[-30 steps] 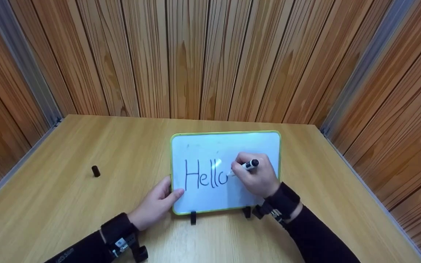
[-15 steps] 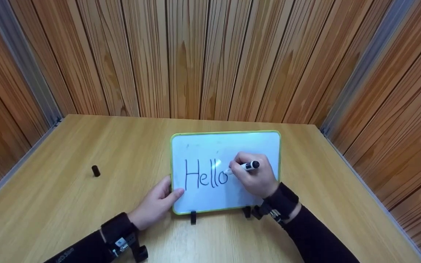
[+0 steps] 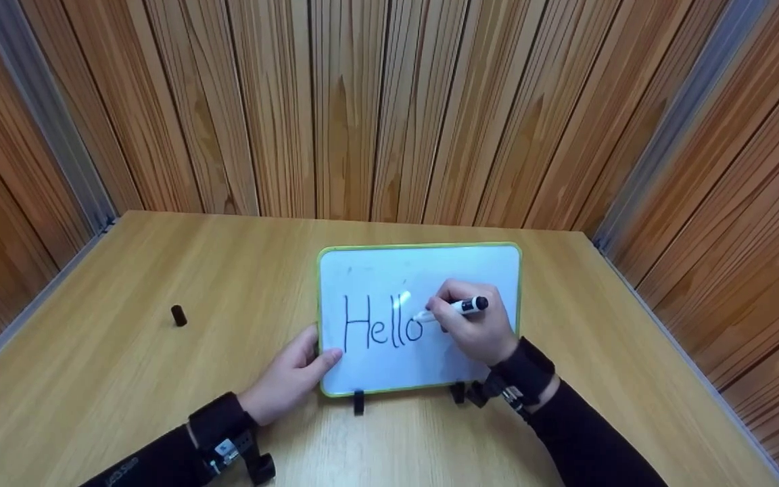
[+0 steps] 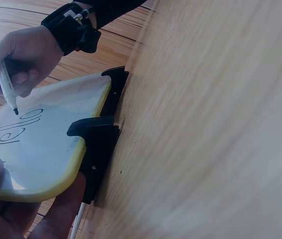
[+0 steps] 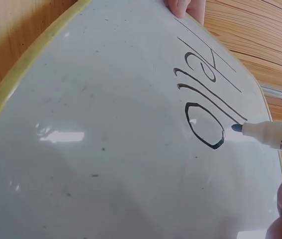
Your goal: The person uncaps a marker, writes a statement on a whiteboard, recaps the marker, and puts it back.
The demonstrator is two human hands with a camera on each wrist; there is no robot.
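A small whiteboard (image 3: 389, 372) with a yellow-green rim leans on a black stand (image 4: 98, 154). "Hello" is written across its left half in black. My left hand (image 3: 288, 375) grips the board's lower left edge, thumb on the front and fingers behind, as the left wrist view shows. In my right hand (image 3: 477, 325) a white marker (image 3: 464, 308) is pinched like a pen, its black end pointing right. The marker's dark tip (image 5: 237, 128) is close over the board, just beside the top of the "o". The "o" is a complete loop.
A black marker cap (image 3: 178, 315) lies on the wooden table (image 3: 92, 379) to the left of the board. Wood-panelled walls (image 3: 342, 108) enclose the back and sides. Black camera straps (image 3: 220, 423) sit on both wrists.
The right hand has moved the marker tip up and slightly left, from the right side of the "o" to its top. The loop's gap has been closed. The left hand keeps its hold.
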